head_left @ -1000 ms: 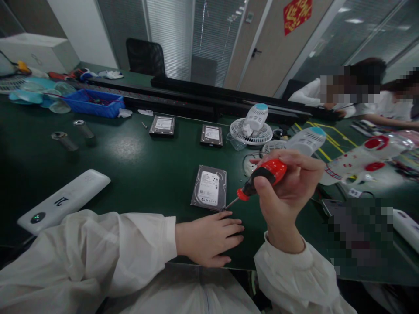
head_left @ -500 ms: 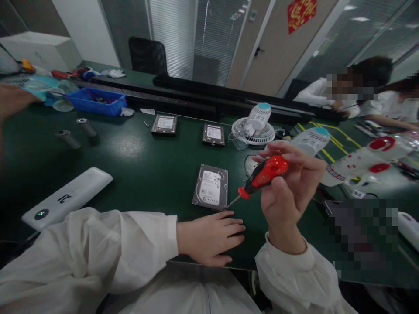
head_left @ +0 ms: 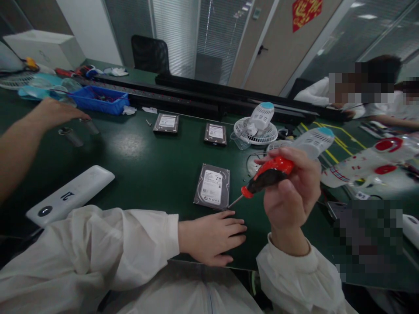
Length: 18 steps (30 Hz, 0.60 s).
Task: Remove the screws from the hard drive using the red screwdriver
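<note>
A hard drive (head_left: 212,186) lies label side up on the green table in front of me. My right hand (head_left: 291,192) is closed around the handle of a red and black screwdriver (head_left: 270,174). Its thin shaft slants down to the left, and the tip meets the drive's lower right corner; any screw there is too small to make out. Just below that corner, my left hand (head_left: 214,237) rests palm down with its fingers spread. Its index fingertip is close to the screwdriver tip.
Two more hard drives (head_left: 166,124) (head_left: 215,133) lie farther back. Another person's hand (head_left: 54,113) is at two metal cylinders (head_left: 72,137) on the left. A white power bank (head_left: 70,194), a blue basket (head_left: 104,102), small white fans (head_left: 262,114) and a phone-like dark slab (head_left: 337,211) surround the work area.
The screwdriver handle has turned in my right hand, showing more black now, while its tip stays at the corner. Another person's hand has reached in from the left to a metal cylinder.
</note>
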Each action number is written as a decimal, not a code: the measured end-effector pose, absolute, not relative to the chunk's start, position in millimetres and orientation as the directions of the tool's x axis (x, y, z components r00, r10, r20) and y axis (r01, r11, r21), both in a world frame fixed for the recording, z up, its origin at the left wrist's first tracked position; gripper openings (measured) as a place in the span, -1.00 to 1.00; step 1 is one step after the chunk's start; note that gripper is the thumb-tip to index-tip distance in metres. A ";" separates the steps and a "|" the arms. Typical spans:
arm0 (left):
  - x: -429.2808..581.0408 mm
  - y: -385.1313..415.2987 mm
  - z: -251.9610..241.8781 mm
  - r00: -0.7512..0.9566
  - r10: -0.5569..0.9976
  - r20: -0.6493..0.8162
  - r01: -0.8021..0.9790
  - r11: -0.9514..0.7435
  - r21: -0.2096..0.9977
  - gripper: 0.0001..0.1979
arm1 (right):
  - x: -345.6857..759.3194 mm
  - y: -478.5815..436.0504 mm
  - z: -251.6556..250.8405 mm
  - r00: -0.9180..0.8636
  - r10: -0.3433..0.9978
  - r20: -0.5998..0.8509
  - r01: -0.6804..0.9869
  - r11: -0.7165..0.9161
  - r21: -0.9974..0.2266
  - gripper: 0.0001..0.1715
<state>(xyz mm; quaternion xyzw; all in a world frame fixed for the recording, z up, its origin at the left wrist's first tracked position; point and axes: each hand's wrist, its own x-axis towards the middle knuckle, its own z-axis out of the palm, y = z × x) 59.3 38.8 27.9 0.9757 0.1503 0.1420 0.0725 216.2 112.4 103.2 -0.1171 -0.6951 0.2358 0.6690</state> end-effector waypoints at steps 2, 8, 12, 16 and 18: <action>59.2 38.8 28.1 0.914 0.312 0.258 0.270 -0.945 0.185 -0.47 | 215.3 111.8 104.0 -0.086 0.503 0.860 -0.167 0.844 -0.510 -0.55; 59.1 38.5 27.4 0.912 0.313 0.265 0.270 -0.945 0.186 -0.47 | 213.5 111.8 103.4 -0.004 0.449 0.893 -0.032 0.893 -0.449 -0.54; 59.3 38.6 26.1 0.914 0.308 0.263 0.266 -0.946 0.186 -0.46 | 215.1 111.3 102.6 -0.067 0.525 0.848 -0.103 0.842 -0.530 -0.57; 59.8 39.0 25.5 0.914 0.312 0.260 0.268 -0.944 0.193 -0.45 | 216.0 111.3 103.1 -0.051 0.490 0.870 -0.069 0.868 -0.492 -0.54; 59.7 38.9 25.8 0.914 0.316 0.254 0.272 -0.942 0.196 -0.45 | 215.9 111.8 103.7 -0.035 0.443 0.896 -0.053 0.894 -0.444 -0.52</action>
